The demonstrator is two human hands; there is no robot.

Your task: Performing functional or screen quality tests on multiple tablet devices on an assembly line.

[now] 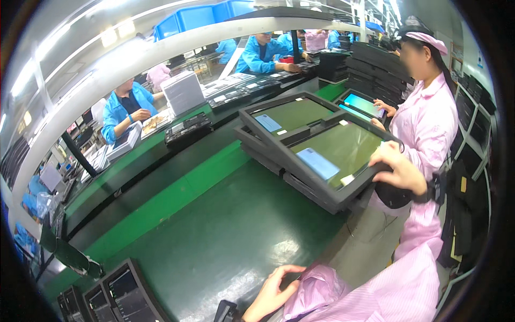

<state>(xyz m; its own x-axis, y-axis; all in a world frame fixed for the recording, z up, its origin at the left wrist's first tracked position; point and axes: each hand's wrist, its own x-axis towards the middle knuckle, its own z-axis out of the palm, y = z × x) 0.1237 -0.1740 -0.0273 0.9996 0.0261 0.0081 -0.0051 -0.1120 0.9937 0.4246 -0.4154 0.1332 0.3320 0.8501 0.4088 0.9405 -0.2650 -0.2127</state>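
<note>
- Right hand (pixel 398 170), at 3 o'clock: fingers curled over far rim of grey-framed screen panel (pixel 335 155), gripping it.
- Left hand (pixel 271 292), at 6 o'clock: fingers loosely spread on green bench (pixel 225 236).
- Second panel (pixel 289 115) stacked behind.
- At 12 o'clock: blue-coated workers (pixel 126 107) along conveyor line.

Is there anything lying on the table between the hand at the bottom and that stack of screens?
Nothing visible. Only bare green table lies between the left hand and the stack of screens. The right hand already grips the near edge of the top screen.
</note>
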